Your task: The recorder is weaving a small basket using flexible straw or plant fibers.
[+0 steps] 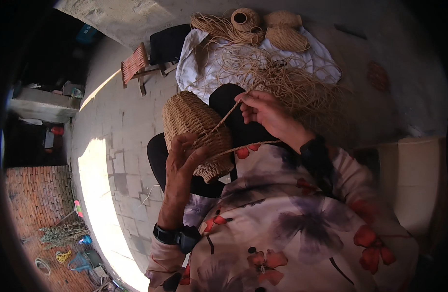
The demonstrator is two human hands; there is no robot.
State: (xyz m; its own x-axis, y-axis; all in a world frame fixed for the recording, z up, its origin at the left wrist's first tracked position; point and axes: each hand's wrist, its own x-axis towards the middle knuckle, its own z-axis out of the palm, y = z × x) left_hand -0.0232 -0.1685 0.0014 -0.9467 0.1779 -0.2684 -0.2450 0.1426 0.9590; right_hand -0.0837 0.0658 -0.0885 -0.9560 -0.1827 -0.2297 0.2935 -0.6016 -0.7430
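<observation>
Pale marks, too small to be read, are borne by a blue object (86,34) at the far left. A tan, woven plant-fibre basket (197,114) is held tilted across the dark-clad knees, its narrower end turned nearer. The left hand (181,156) is laid over the basket's near left side, fingers partly curled, with thumb and fingers apart; how firmly the basket is gripped cannot be told. By the right hand (267,111), a tan twisted fibre cord (226,118) is pinched between thumb and fingertips, the basket lying to the left of this grip, well apart from it and joined by the taut cord. Another tan cord length (248,146) is stretched rightward from the basket. Farther off, loose tan fibre strands (282,80) and rounded tan woven vessels (288,39) are spread over a white cloth (190,73).
</observation>
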